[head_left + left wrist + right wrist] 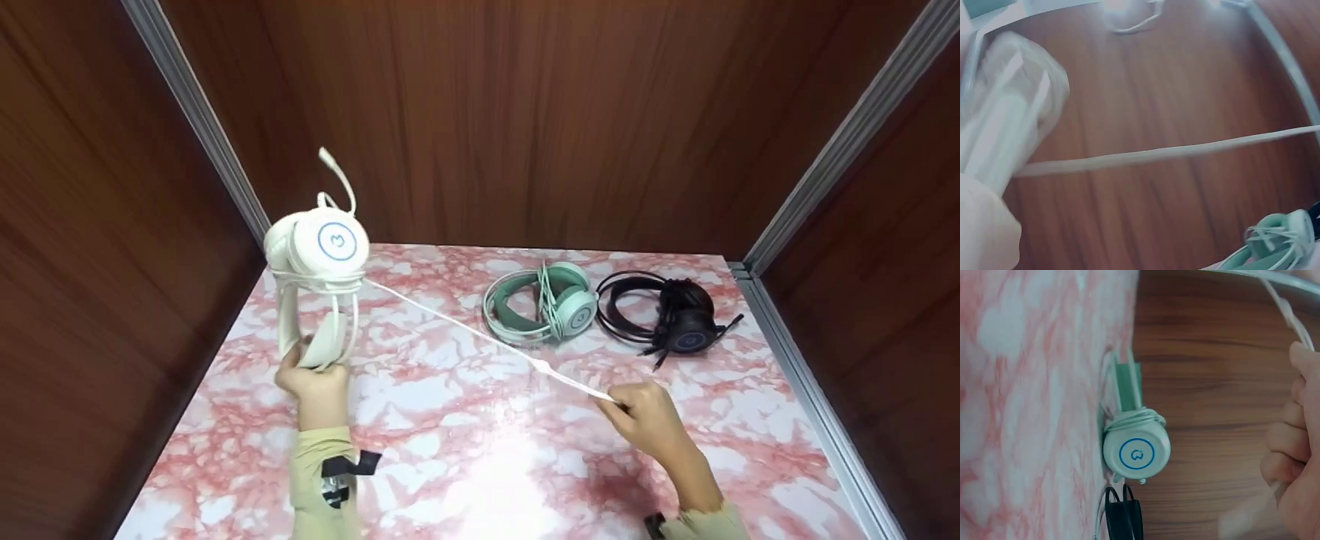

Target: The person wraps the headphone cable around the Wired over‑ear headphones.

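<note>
In the head view, my left hand grips the headband of a white headset, holding it up over the left side of the table with its earcups on top and its mic boom pointing upward. Cable is wound around the headset just below the earcups. From there a white cable runs taut down to the right, with a thicker piece partway along. My right hand holds the cable's other end in curled fingers. In the left wrist view the headset is blurred.
Farther back on the marbled table lie a green headset wrapped in its cable and, to its right, a black headset. Brown wood-look walls with metal edge strips enclose the left, back and right.
</note>
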Demonstrator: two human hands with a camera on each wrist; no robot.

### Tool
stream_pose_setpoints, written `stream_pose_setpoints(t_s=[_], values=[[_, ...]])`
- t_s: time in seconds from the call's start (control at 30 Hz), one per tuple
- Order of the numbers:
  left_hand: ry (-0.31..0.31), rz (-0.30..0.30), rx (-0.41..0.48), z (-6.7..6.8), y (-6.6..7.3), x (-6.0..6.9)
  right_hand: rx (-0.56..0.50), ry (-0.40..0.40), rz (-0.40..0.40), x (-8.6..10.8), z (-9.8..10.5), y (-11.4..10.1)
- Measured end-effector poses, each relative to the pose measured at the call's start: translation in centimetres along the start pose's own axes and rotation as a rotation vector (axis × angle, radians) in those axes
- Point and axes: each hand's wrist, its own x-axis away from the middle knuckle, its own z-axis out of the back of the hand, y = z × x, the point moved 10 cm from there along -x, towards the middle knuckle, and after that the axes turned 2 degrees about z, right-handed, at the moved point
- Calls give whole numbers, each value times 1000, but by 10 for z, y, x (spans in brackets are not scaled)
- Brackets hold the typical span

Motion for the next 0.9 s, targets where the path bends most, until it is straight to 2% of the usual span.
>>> stream_pose_setpoints(t_s=[0.07,0.2,0.3,0.47,0.57,0.67,0.73,0.83,0.9], values=[[20,-92,-26,5,14,-6,-35,-11,-13,2,4,-5],[1,-222,-127,13,26,-10,-46,-3,-17,-3,16,-14],[-43,-287,-189,14,29,-9,-21,26,-11,-6,26,-17],[-92,-382,-279,8,31,-4,-1,23,-22,-1,31,-19],[-103,-473,-360,3,34,1,19,14,-12,4,28,-27],[-115,-610,-500,-1,38,7,91,11,72,3,28,-47],[-126,-701,-634,-4,38,9,153,24,156,-1,30,-63],[-156,-809,-903,-10,35,11,218,43,229,-11,36,-81],[-187,-866,-1128,-15,29,13,236,50,250,-20,41,-88]])
